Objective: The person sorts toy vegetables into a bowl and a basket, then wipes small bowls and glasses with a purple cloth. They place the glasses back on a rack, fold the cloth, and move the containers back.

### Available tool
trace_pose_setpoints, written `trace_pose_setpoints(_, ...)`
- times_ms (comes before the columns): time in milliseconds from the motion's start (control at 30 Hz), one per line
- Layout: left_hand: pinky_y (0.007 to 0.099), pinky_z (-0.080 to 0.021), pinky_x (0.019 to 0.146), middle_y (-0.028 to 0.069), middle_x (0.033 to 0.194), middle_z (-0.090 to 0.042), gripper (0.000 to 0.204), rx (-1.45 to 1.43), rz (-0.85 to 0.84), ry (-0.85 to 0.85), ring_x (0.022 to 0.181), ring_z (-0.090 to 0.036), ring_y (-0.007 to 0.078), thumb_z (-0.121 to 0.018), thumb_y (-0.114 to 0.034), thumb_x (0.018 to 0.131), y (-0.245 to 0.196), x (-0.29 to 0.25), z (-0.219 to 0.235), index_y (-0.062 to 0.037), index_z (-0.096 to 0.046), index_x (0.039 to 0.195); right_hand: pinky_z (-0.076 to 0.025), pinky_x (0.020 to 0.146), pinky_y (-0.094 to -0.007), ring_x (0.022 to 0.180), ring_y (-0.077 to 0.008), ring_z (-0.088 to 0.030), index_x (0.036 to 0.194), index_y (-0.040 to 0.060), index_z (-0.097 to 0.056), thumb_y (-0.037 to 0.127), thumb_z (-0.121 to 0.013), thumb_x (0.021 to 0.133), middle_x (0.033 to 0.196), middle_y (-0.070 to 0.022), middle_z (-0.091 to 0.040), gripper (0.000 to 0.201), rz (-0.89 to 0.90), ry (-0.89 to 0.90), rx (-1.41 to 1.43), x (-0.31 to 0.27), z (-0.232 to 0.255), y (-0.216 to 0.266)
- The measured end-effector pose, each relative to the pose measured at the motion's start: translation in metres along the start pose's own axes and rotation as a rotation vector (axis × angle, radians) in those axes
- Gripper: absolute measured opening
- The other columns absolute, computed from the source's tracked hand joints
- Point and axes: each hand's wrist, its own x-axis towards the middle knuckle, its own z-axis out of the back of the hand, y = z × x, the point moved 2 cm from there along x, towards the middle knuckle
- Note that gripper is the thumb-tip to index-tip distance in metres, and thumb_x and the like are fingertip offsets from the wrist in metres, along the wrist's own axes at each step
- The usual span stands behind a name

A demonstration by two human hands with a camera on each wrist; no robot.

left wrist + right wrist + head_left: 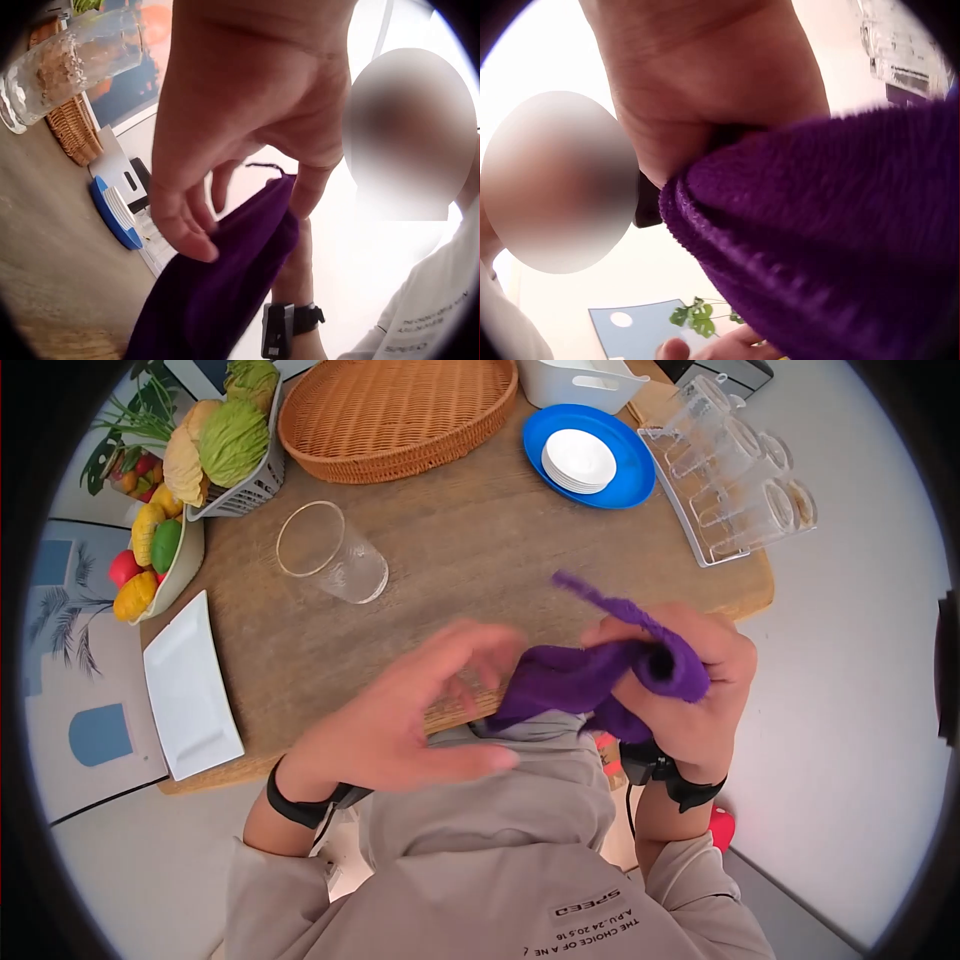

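A purple cloth (570, 675) is bunched in my right hand (705, 670), which grips it at the table's front edge. One end of it sticks up past the fingers, and another part hangs over my lap. My left hand (410, 700) is just left of the cloth, thumb and fingers spread apart and slightly blurred. Seen from the left wrist, the purple cloth (225, 292) passes beneath the bent fingers of that hand. In the right wrist view the fuzzy cloth (832, 217) covers much of the hand.
On the wooden table (450, 550) lies a tilted clear glass (345, 560). A white plate (193, 690) is at the left edge. Behind are a wicker basket (395, 460), a blue plate (540, 455) with white dishes (578, 458), and a glass rack (690, 520). Produce baskets (240, 490) stand at left.
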Motion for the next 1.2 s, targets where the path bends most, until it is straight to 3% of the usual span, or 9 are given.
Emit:
trace_pose_setpoints(133, 0.0383, -0.051, 0.088, 0.0127, 0.121, -0.060, 0.058, 0.316, -0.179, -0.221, 0.106, -0.060, 0.0279, -0.082, -0.009, 0.076, -0.004, 0.010, -0.009, -0.0038, -0.061, 0.130, -0.056, 0.071, -0.0288, 0.080, -0.0187, -0.073, 0.106, -0.0003, -0.074, 0.002, -0.079, 0.073, 0.092, -0.0101, -0.076, 0.033, 0.018, 0.095, -0.030, 0.011, -0.017, 0.007)
trace_pose_setpoints(300, 0.0400, -0.052, 0.085, 0.0185, 0.108, -0.065, 0.030, 0.451, -0.087, 0.164, 0.097, -0.063, 0.0373, -0.073, -0.007, 0.077, -0.010, -0.002, 0.016, 0.0000, -0.067, 0.105, -0.056, 0.067, -0.0308, 0.074, -0.0200, -0.073, 0.091, 0.0014, -0.073, 0.004, -0.083, 0.069, 0.083, -0.0098, -0.075, 0.024, -0.078, -0.118, -0.135, -0.006, -0.006, 0.037)
trace_pose_setpoints(400, 0.0427, -0.052, 0.080, 0.0181, 0.096, -0.066, 0.023, 0.165, -0.238, 0.303, 0.089, -0.064, 0.0373, -0.069, -0.006, 0.074, -0.038, -0.026, 0.010, 0.0009, -0.066, 0.096, -0.056, 0.063, -0.0308, 0.062, -0.0200, -0.070, 0.084, 0.0019, -0.072, 0.014, -0.083, 0.076, 0.071, -0.0101, -0.071, 0.017, 0.077, 0.119, 0.256, -0.017, -0.002, 0.041)
trace_pose_setpoints(600, 0.0427, -0.052, 0.078, 0.0177, 0.101, -0.066, 0.014, 0.714, -0.146, -0.163, 0.090, -0.064, 0.0385, -0.065, 0.003, 0.077, -0.027, -0.016, 0.023, 0.0047, -0.064, 0.091, -0.050, 0.066, -0.0229, 0.071, -0.0077, -0.060, 0.102, 0.0031, -0.064, 0.001, -0.081, 0.080, 0.081, -0.0008, -0.067, 0.027, -0.376, -0.239, 0.064, 0.017, -0.022, 0.013)
trace_pose_setpoints(667, 0.0420, -0.052, 0.077, 0.0165, 0.094, -0.067, 0.010, 0.767, -0.195, -0.322, 0.086, -0.066, 0.0356, -0.067, 0.000, 0.074, -0.041, -0.025, 0.022, 0.0049, -0.060, 0.079, -0.050, 0.061, -0.0234, 0.066, -0.0111, -0.062, 0.093, 0.0024, -0.067, 0.004, -0.084, 0.076, 0.075, -0.0028, -0.067, 0.024, -0.191, -0.190, -0.006, -0.002, -0.024, 0.031)
trace_pose_setpoints(800, 0.0433, -0.053, 0.078, 0.0170, 0.082, -0.068, 0.022, 0.547, -0.373, -0.105, 0.077, -0.068, 0.0296, -0.075, -0.009, 0.069, -0.057, -0.042, 0.030, 0.0007, -0.058, 0.077, -0.043, 0.044, -0.0305, 0.048, -0.0199, -0.058, 0.078, -0.0023, -0.068, 0.009, -0.087, 0.073, 0.062, -0.0083, -0.062, 0.023, 0.011, 0.105, 0.144, -0.009, -0.022, 0.040)
trace_pose_setpoints(933, 0.0484, -0.057, 0.080, 0.0173, 0.080, -0.067, 0.020, 0.145, -0.359, 0.437, 0.077, -0.069, 0.0318, -0.070, -0.012, 0.090, -0.052, -0.057, 0.050, 0.0030, -0.060, 0.081, -0.034, 0.038, -0.0319, 0.044, -0.0194, -0.051, 0.074, -0.0054, -0.068, 0.007, -0.078, 0.084, 0.060, -0.0102, -0.058, 0.019, 0.238, 0.265, 0.423, -0.011, -0.019, 0.036)
trace_pose_setpoints(1033, 0.0487, -0.060, 0.077, 0.0174, 0.077, -0.066, 0.016, -0.180, -0.423, 0.563, 0.075, -0.070, 0.0314, -0.066, -0.005, 0.094, -0.065, -0.077, 0.051, 0.0062, -0.061, 0.084, -0.029, 0.034, -0.0266, 0.039, -0.0156, -0.049, 0.083, -0.0074, -0.071, -0.006, -0.075, 0.085, 0.063, -0.0122, -0.065, 0.004, 0.325, 0.584, 0.545, 0.002, -0.009, 0.048)
trace_pose_setpoints(1200, 0.0475, -0.062, 0.073, 0.0174, 0.073, -0.065, 0.014, -0.175, -0.431, 0.451, 0.069, -0.070, 0.0310, -0.064, -0.003, 0.096, -0.084, -0.081, 0.062, 0.0069, -0.062, 0.085, -0.035, 0.041, -0.0275, 0.048, -0.0162, -0.053, 0.094, -0.0050, -0.068, 0.004, -0.071, 0.091, 0.070, -0.0115, -0.064, 0.010, 0.246, 0.494, 0.438, 0.013, 0.013, 0.046)
